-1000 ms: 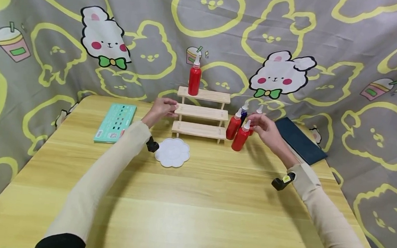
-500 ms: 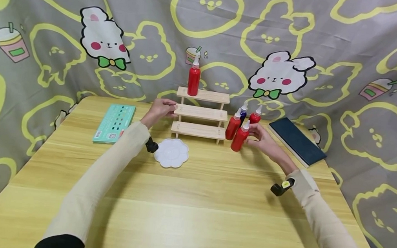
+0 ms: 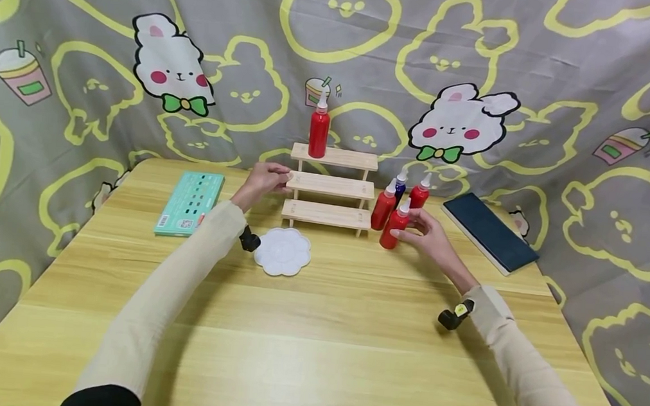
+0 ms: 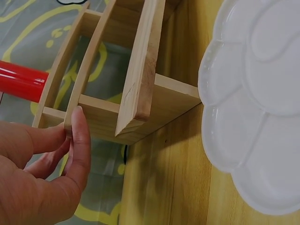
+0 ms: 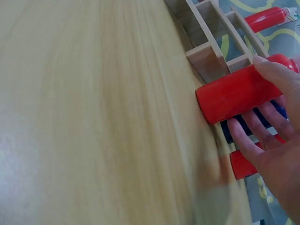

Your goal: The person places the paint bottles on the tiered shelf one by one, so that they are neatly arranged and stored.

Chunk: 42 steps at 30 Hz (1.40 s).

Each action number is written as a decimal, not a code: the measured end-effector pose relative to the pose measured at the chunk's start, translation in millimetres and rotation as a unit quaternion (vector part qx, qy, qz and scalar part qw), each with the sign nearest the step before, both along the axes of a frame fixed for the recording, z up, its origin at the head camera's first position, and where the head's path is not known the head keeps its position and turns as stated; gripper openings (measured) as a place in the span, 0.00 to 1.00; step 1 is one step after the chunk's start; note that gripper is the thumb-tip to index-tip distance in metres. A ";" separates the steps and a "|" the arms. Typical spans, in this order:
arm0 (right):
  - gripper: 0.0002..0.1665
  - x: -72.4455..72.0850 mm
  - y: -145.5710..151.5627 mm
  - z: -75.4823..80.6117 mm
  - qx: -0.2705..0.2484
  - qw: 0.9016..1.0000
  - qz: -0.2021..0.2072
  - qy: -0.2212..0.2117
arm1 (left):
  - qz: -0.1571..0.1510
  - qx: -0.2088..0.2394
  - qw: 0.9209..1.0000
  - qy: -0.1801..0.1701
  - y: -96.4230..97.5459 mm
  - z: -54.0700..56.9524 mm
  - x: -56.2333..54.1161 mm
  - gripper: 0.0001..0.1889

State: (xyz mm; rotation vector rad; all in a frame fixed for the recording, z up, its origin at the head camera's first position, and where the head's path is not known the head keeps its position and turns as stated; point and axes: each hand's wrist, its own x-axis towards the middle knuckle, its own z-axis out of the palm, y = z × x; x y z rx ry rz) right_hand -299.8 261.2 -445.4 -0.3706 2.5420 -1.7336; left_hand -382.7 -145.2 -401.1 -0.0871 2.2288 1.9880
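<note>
The left hand (image 3: 261, 183) pinches the left end of the middle step of a three-tier wooden display stand (image 3: 331, 185); the left wrist view has thumb and fingers (image 4: 80, 136) on that board's end. At the stand's right, the right hand (image 3: 429, 235) holds the front red squeeze bottle (image 3: 394, 230), thumb on its near side and the other fingers behind it. In the right wrist view this bottle (image 5: 236, 93) hides part of a blue bottle (image 5: 228, 131). Another red bottle (image 3: 382, 209) stands beside it, and a further red one (image 3: 419, 195) stands behind. All have pointed white nozzles.
One red bottle (image 3: 319, 131) stands upright on the stand's top step. A white flower-shaped palette (image 3: 283, 251) lies before the stand. A teal box (image 3: 190, 204) lies at left and a dark blue book (image 3: 489, 232) at right. A patterned curtain (image 3: 368, 39) hangs behind the table.
The right hand has moved from behind the front red bottle down and round it, its thumb now on the bottle. The left hand stays on the stand.
</note>
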 end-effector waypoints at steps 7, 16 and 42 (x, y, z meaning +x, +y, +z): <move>0.34 1.2 2.3 2.3 0.019 1.000 -0.019 0.005 | 0.000 0.004 1.000 -0.001 -0.3 3.7 0.9 0.19; 0.33 8.6 2.5 29.0 0.006 0.999 -0.019 0.032 | 0.008 0.019 1.000 -0.011 -1.9 1.5 3.4 0.20; 0.36 -58.0 -58.5 123.3 -0.046 0.991 -0.064 0.106 | 0.007 0.011 1.000 0.001 1.4 1.9 4.7 0.18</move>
